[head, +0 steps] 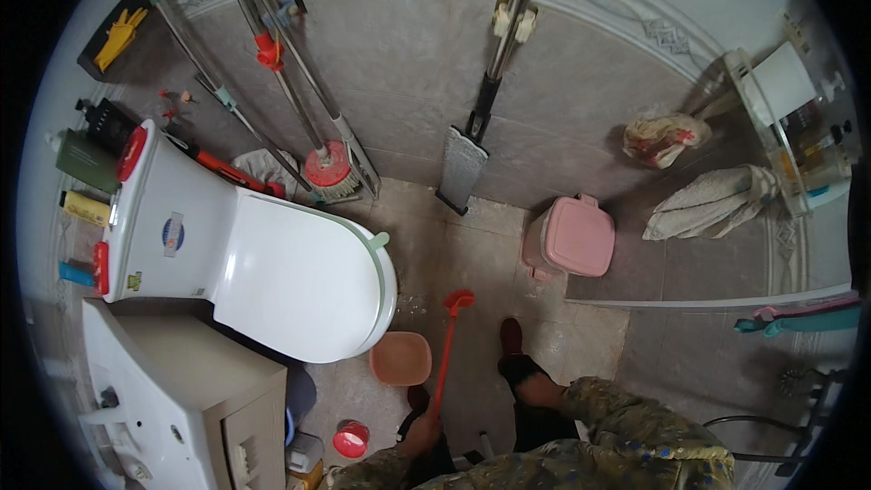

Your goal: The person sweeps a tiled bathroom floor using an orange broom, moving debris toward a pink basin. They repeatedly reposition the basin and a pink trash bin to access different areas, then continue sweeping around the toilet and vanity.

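My left hand [423,434], low in the picture, is closed around the handle of a red long-handled brush [446,361]. The brush's red head lies over the tiled floor, to the right of the toilet. An orange plastic basin [401,358] sits on the floor to the left of the handle, beside the toilet bowl's rim. My right hand [539,391] is near my right knee, below a dark red shoe; its fingers are hard to make out. The white toilet [306,272] has its lid down, with a green lifting handle on the seat.
A pink lidded bin [580,236] stands by the wall. A flat mop [463,167] and several long-handled tools hang or lean at the wall. A red cup [351,439] is on the floor near the sink cabinet [252,415]. A towel [711,204] hangs at right.
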`<act>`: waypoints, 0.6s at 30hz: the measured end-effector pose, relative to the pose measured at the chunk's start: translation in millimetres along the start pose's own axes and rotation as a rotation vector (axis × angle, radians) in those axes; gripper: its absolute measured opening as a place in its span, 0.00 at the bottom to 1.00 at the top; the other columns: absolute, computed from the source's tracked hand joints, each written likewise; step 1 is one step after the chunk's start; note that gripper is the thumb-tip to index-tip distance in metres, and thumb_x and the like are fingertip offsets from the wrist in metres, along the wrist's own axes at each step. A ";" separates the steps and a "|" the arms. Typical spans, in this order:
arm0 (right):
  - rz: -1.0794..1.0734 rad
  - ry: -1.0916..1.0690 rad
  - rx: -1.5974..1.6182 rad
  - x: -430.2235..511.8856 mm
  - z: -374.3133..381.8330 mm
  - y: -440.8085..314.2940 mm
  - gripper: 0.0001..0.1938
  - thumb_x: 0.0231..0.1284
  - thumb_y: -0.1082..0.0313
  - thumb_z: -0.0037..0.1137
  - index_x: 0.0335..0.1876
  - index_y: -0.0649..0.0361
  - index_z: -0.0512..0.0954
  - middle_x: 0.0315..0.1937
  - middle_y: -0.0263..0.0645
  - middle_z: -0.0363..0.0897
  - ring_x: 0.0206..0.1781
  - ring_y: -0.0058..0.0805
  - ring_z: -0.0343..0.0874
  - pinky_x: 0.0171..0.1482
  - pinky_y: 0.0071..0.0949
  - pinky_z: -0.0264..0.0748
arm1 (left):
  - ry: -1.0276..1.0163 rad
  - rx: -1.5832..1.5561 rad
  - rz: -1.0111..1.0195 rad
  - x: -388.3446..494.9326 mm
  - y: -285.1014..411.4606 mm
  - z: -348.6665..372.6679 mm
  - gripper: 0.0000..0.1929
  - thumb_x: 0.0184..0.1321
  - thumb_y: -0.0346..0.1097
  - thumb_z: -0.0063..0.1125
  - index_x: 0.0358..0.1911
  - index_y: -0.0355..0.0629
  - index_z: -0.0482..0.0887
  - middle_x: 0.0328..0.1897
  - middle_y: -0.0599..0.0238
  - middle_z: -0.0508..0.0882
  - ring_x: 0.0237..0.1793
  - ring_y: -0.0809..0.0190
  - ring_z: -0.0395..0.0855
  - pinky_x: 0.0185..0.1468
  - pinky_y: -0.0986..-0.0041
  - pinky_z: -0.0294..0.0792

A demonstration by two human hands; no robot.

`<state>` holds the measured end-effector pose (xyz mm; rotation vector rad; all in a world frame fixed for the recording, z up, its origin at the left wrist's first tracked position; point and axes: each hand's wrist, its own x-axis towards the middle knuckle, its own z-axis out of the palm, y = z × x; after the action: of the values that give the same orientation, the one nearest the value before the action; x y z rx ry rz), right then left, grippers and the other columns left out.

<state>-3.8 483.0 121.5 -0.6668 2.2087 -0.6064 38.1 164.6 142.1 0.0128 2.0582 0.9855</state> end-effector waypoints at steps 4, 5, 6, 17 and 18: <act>0.291 0.619 0.082 72.9 -141.5 -39.7 0.16 0.52 0.65 0.47 0.46 0.64 0.70 0.37 0.54 0.73 0.40 0.48 0.72 0.45 0.41 0.68 | 0.092 0.034 0.268 -8.7 23.7 4.4 0.32 0.50 0.30 0.46 0.61 0.38 0.48 0.27 0.44 0.76 0.28 0.41 0.75 0.30 0.54 0.65; 0.089 0.940 -0.111 91.4 -204.4 -38.6 0.21 0.53 0.64 0.47 0.52 0.64 0.66 0.45 0.53 0.70 0.46 0.50 0.69 0.50 0.40 0.65 | 0.095 0.048 0.262 -11.0 29.5 3.4 0.31 0.51 0.30 0.46 0.60 0.39 0.50 0.25 0.44 0.76 0.27 0.41 0.75 0.29 0.53 0.64; 0.039 1.163 -0.030 105.4 -266.7 -38.9 0.22 0.52 0.63 0.48 0.53 0.66 0.65 0.48 0.53 0.68 0.49 0.50 0.67 0.51 0.40 0.64 | 0.109 0.129 0.297 -12.0 35.9 0.4 0.30 0.51 0.30 0.46 0.59 0.39 0.52 0.24 0.45 0.76 0.26 0.41 0.74 0.28 0.53 0.64; 0.149 1.510 0.608 203.1 -529.5 -67.6 0.15 0.43 0.58 0.60 0.25 0.63 0.73 0.17 0.36 0.72 0.23 0.28 0.71 0.29 0.29 0.65 | 0.140 -0.076 0.084 -38.5 111.2 -39.3 0.31 0.50 0.32 0.44 0.61 0.46 0.52 0.20 0.43 0.75 0.23 0.39 0.73 0.26 0.52 0.63; 0.123 1.461 0.667 204.6 -528.0 -67.3 0.14 0.43 0.58 0.60 0.23 0.62 0.73 0.17 0.34 0.71 0.22 0.25 0.70 0.28 0.28 0.64 | 0.146 -0.099 0.058 -40.5 115.0 -40.3 0.31 0.50 0.32 0.44 0.61 0.46 0.52 0.21 0.43 0.75 0.23 0.38 0.73 0.27 0.51 0.63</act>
<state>-506.9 418.6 382.2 0.4845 2.8641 -2.0894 0.1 204.7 258.0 -0.0534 2.1482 1.1530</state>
